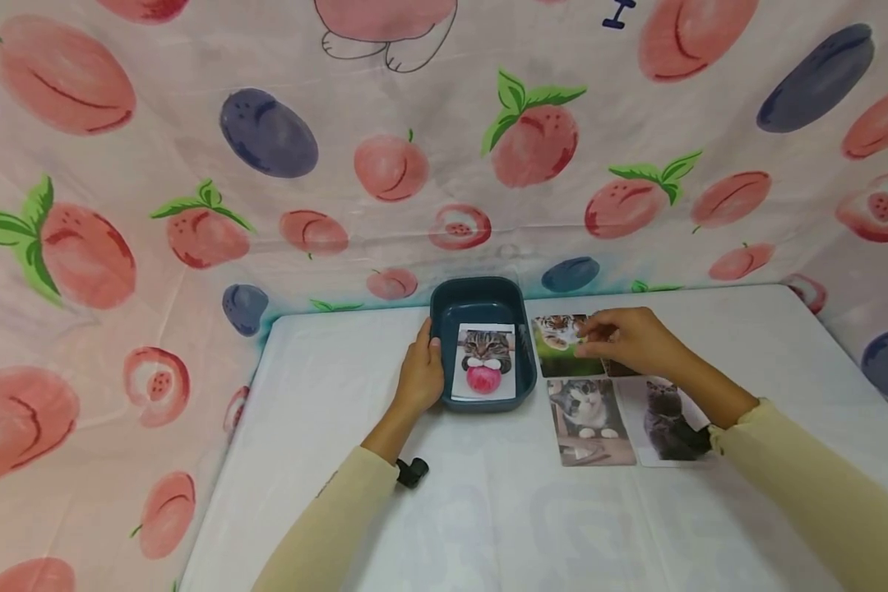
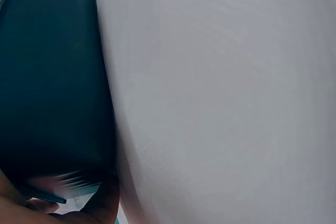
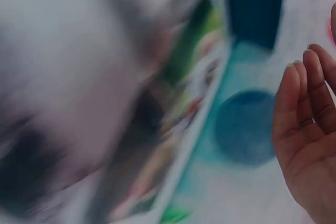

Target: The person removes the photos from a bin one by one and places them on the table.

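My left hand (image 1: 418,374) grips the left side of a dark blue plastic tray (image 1: 478,312), thumb at the rim. In the left wrist view, fingers (image 2: 97,203) bend round the tray's outer wall. Inside the tray lies a photo card (image 1: 484,370) of a tabby cat with a pink ball. My right hand (image 1: 631,339) hovers over the back row of cards, fingers slightly bent; the right wrist view shows nothing in it. Below it are a tiger card (image 1: 566,362) on green and another card (image 1: 620,368), mostly hidden by the hand.
Nearer me lie a grey-and-white cat card (image 1: 590,411) and a dark grey cat card (image 1: 662,411), partly covered by the right wrist. Everything stands on a white-covered table (image 1: 488,510). A fruit-print cloth (image 1: 385,107) hangs close behind and at the sides.
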Demonstrator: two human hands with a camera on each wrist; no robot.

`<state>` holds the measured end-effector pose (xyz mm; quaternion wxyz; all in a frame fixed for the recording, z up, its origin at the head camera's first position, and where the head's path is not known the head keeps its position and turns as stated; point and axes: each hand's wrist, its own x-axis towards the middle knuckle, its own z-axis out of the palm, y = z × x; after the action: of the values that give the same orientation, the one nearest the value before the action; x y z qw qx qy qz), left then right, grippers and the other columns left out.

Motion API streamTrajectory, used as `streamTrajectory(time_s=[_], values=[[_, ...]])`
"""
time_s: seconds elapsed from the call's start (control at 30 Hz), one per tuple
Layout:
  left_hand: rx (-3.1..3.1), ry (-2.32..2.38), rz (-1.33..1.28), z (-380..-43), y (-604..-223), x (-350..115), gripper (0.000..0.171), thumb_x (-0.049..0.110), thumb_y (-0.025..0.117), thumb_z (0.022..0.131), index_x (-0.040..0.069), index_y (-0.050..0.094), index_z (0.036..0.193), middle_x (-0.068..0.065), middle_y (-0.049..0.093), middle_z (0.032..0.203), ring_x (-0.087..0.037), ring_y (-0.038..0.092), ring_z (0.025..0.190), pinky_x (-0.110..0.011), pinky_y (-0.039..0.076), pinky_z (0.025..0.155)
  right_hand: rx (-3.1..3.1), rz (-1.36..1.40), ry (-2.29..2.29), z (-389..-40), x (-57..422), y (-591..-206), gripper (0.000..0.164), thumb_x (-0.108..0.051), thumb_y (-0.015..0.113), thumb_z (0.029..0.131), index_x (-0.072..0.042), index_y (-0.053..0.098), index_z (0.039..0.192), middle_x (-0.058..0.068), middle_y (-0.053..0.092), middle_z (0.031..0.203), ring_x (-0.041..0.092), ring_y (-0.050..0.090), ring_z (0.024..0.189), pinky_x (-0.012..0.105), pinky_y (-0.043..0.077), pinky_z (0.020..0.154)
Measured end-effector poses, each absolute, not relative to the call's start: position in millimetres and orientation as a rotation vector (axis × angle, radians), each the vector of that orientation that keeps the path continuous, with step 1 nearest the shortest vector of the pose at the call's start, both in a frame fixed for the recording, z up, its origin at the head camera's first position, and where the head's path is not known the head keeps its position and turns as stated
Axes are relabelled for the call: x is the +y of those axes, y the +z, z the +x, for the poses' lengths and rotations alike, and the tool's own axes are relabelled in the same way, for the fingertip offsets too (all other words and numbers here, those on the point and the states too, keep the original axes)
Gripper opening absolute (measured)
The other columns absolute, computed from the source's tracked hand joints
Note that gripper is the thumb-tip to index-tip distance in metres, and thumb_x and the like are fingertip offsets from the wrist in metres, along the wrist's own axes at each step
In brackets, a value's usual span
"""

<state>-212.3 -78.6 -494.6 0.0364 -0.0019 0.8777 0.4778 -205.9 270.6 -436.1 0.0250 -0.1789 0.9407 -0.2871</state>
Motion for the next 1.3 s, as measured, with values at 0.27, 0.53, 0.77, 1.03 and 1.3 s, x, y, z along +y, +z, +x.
streamTrajectory(time_s=[0.27, 0.53, 0.77, 1.03, 1.3], values=[[2.701, 1.469, -0.013, -213, -496, -80, 0.055, 0.028, 0.035, 0.113, 0.013, 0.022, 0.164, -0.022, 0.042, 0.158, -0.038, 0.039, 0.148, -0.054, 0.029, 0.123, 2.717, -0.649, -0.892, -254, 188, -398, 0.044, -0.044, 0.078, 0.089, -0.014, 0.072, 0.121, 0.003, 0.072, 0.108, 0.021, 0.065, 0.102, 0.045, 0.054, 0.090], [2.705, 1.476, 0.018, -213, -495, -81, 0.054, 0.028, 0.034, 0.113, 0.012, 0.023, 0.164, -0.025, 0.044, 0.154, -0.040, 0.043, 0.145, -0.056, 0.031, 0.122, 2.569, -0.546, -0.952, -291, 122, -399, 0.043, -0.041, 0.079, 0.090, -0.010, 0.072, 0.119, 0.005, 0.074, 0.107, 0.023, 0.070, 0.092, 0.037, 0.059, 0.081], [2.683, 1.491, 0.008, -213, -495, -81, 0.054, 0.028, 0.033, 0.113, 0.013, 0.022, 0.164, -0.027, 0.047, 0.148, -0.040, 0.049, 0.136, -0.056, 0.038, 0.117, 2.597, -0.479, -0.787, -303, 92, -416, 0.044, -0.038, 0.082, 0.087, -0.006, 0.075, 0.116, 0.008, 0.074, 0.112, 0.024, 0.066, 0.101, 0.039, 0.056, 0.090], [2.698, 1.488, -0.001, -213, -494, -79, 0.054, 0.028, 0.034, 0.113, 0.013, 0.024, 0.163, -0.027, 0.049, 0.147, -0.040, 0.050, 0.136, -0.057, 0.037, 0.117, 2.576, -0.297, -0.553, -310, 88, -436, 0.043, -0.043, 0.078, 0.089, -0.008, 0.077, 0.113, 0.009, 0.073, 0.121, 0.026, 0.067, 0.108, 0.041, 0.056, 0.095], [2.707, 1.490, 0.046, -212, -494, -80, 0.054, 0.028, 0.033, 0.113, 0.011, 0.023, 0.163, -0.027, 0.048, 0.149, -0.041, 0.049, 0.137, -0.056, 0.036, 0.118, 2.586, -0.272, -0.491, -311, 90, -444, 0.035, -0.043, 0.081, 0.086, -0.008, 0.082, 0.084, 0.006, 0.077, 0.090, 0.018, 0.063, 0.081, 0.035, 0.055, 0.078]])
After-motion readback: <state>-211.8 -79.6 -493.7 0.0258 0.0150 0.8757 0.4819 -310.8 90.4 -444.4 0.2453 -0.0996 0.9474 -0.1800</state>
